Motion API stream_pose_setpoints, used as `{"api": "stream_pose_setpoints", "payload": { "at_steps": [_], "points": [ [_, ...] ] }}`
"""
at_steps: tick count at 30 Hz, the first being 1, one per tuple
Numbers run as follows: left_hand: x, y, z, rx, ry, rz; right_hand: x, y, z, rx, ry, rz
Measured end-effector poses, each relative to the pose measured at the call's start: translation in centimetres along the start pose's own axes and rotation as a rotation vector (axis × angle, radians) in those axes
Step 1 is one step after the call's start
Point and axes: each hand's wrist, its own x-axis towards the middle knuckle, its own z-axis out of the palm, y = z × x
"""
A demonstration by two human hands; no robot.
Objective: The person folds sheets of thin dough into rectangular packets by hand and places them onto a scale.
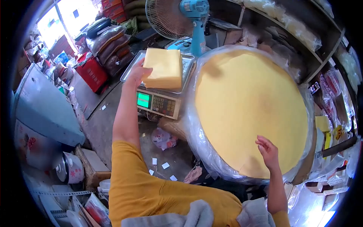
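A thick stack of square yellow sheets (162, 68) sits in the metal tray (188, 62) of a digital scale. At its left side is my left hand (139, 72), the thumb against the front edge and the other fingers largely hidden. Below the tray, the scale's panel (158, 104) shows a lit green display and a keypad. My right hand (267, 150) holds nothing, its fingers loosely bent and a little apart. It is over the lower right part of a large round yellow surface (245, 102) with clear plastic around its rim.
A blue fan (196, 34) stands behind the scale and the round surface. To the left are a red bag (90, 72), a pale blue cabinet (49, 102) and a flowered pot (72, 166). Small white paper pieces (165, 165) lie on the floor. Shelves with plastic-wrapped goods (280, 19) line the right.
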Motion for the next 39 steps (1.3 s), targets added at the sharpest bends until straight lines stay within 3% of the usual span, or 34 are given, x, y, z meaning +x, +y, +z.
{"api": "stream_pose_setpoints", "payload": {
  "at_steps": [2,9,11,13,15,17,21,27,29,33,39],
  "points": [
    [1.0,-0.8,-0.4,0.098,0.038,-0.096,-2.1,1.5,-0.8,-0.006,0.048,0.072],
    [0.6,-0.1,0.4,0.253,0.089,-0.064,-7.8,5.4,-3.8,-0.064,0.158,0.200],
    [2.5,-1.0,-1.3,0.427,0.065,-0.007,-8.6,5.9,-4.3,-0.086,0.208,0.214],
    [7.2,-3.4,-4.5,0.811,0.069,0.018,-9.5,5.2,-4.7,-0.111,0.226,0.240],
    [6.0,-2.8,-2.0,1.127,0.132,0.217,-10.2,5.0,-4.8,-0.103,0.286,0.227],
    [1.7,-2.5,3.0,1.304,0.298,0.747,-10.6,5.8,-5.2,-0.334,0.316,0.131],
    [-9.2,-6.2,14.7,1.113,-0.101,0.875,-10.8,6.8,-5.5,-0.518,0.285,0.175],
    [-24.2,-17.7,22.9,0.831,-0.686,0.729,-10.6,9.5,-3.0,-0.653,0.108,-0.080],
    [-27.9,-18.5,24.4,0.818,-0.743,0.605,-10.6,10.6,-1.8,-0.734,0.071,-0.229],
    [-31.5,-19.0,25.1,0.782,-0.835,0.645,-10.8,10.5,0.2,-1.007,-0.080,-0.247],
    [-33.4,-18.3,25.5,0.765,-0.861,0.741,-11.2,14.1,2.4,-1.283,0.147,-0.477]
  ]
}}
